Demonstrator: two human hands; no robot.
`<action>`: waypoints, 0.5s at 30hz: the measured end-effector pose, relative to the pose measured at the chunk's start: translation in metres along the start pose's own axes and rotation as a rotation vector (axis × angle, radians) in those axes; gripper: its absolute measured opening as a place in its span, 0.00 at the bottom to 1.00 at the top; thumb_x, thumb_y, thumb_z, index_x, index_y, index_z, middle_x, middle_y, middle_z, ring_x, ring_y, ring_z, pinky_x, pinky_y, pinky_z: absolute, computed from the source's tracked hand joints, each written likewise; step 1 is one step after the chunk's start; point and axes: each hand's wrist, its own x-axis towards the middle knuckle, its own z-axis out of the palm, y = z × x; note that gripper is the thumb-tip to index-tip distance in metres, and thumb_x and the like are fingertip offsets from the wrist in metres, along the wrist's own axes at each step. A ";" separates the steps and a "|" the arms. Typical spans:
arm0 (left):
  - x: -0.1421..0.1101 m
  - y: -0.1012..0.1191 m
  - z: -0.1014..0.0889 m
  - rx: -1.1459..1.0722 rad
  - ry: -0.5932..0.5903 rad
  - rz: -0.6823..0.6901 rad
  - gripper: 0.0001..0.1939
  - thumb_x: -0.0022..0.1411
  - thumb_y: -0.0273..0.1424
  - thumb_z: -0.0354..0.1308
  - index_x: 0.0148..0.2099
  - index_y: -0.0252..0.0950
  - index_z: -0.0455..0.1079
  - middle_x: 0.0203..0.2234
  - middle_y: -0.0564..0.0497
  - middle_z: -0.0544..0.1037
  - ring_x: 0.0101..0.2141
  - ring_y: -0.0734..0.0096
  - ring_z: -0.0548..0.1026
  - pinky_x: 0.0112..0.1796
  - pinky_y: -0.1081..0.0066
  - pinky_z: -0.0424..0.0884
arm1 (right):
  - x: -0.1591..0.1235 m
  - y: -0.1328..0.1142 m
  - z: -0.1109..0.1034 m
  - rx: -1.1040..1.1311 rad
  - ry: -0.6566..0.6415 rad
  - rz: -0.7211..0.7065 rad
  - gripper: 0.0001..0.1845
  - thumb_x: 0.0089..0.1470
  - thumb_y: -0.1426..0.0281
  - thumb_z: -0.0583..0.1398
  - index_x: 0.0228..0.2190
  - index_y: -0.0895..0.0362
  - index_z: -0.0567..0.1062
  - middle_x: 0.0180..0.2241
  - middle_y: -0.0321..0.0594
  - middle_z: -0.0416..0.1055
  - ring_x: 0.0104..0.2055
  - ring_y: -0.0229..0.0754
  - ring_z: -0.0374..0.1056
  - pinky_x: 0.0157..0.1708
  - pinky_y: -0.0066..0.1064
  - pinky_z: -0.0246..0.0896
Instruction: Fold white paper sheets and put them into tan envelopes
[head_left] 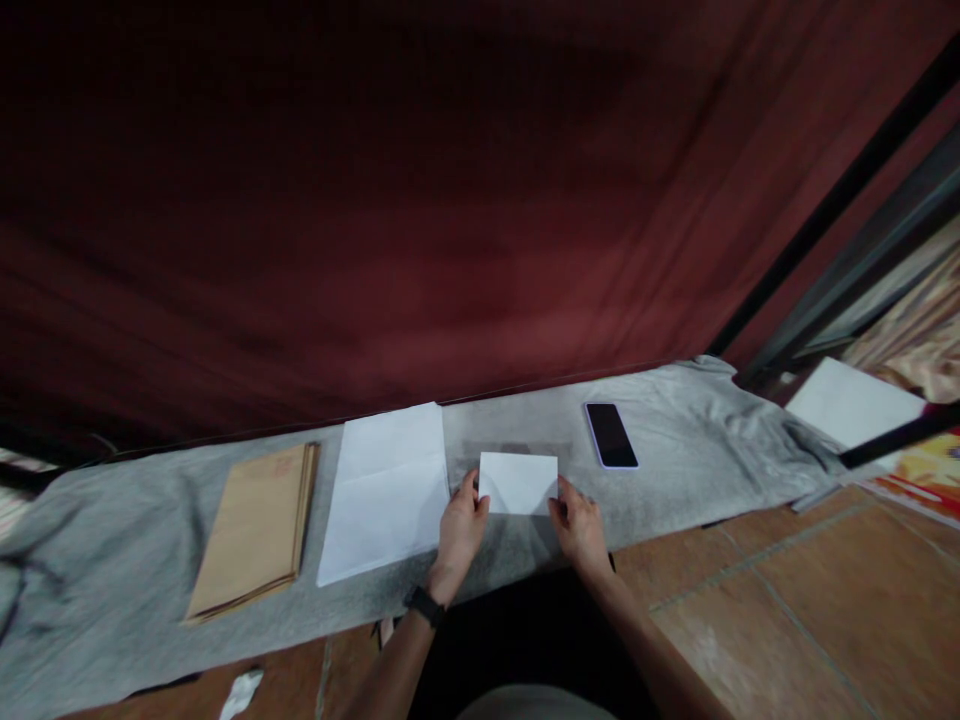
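Between my two hands a small white sheet of paper [517, 482], perhaps folded, is held by its left and right edges just above the grey cloth. My left hand [461, 520], with a dark watch on the wrist, pinches the left edge between thumb and fingers. The right edge is gripped the same way by my right hand [577, 522]. Just left of my left hand lies a stack of large white paper [386, 490]. To the right of my right hand rests a phone [611, 436] with a dark screen and a light purple edge.
A stack of brown envelopes [251, 530] lies at the left on the grey cloth [690, 450]. A dark red wall or curtain [480, 250] rises behind. White crumpled paper [241, 692] is on the tiled floor [757, 610]. A black frame bar [840, 200] slants at the right.
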 end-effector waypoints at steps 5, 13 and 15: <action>-0.001 0.005 0.002 0.130 -0.001 -0.006 0.28 0.67 0.28 0.52 0.68 0.35 0.56 0.44 0.44 0.78 0.40 0.64 0.78 0.43 0.69 0.70 | 0.003 -0.009 -0.001 -0.126 -0.009 0.026 0.26 0.64 0.70 0.51 0.62 0.63 0.61 0.43 0.49 0.77 0.44 0.51 0.71 0.44 0.43 0.60; 0.000 0.009 0.002 0.225 -0.010 0.030 0.27 0.66 0.25 0.52 0.66 0.33 0.59 0.48 0.40 0.78 0.44 0.62 0.78 0.46 0.67 0.71 | 0.004 -0.013 0.001 -0.217 -0.041 0.022 0.26 0.65 0.69 0.49 0.61 0.61 0.64 0.42 0.52 0.76 0.43 0.54 0.69 0.45 0.45 0.57; 0.002 0.009 0.001 0.226 -0.023 0.037 0.26 0.66 0.25 0.52 0.65 0.33 0.61 0.47 0.40 0.79 0.45 0.62 0.78 0.47 0.66 0.71 | 0.003 -0.013 0.002 -0.236 -0.028 0.008 0.25 0.65 0.69 0.49 0.61 0.60 0.65 0.41 0.53 0.76 0.43 0.55 0.68 0.45 0.45 0.57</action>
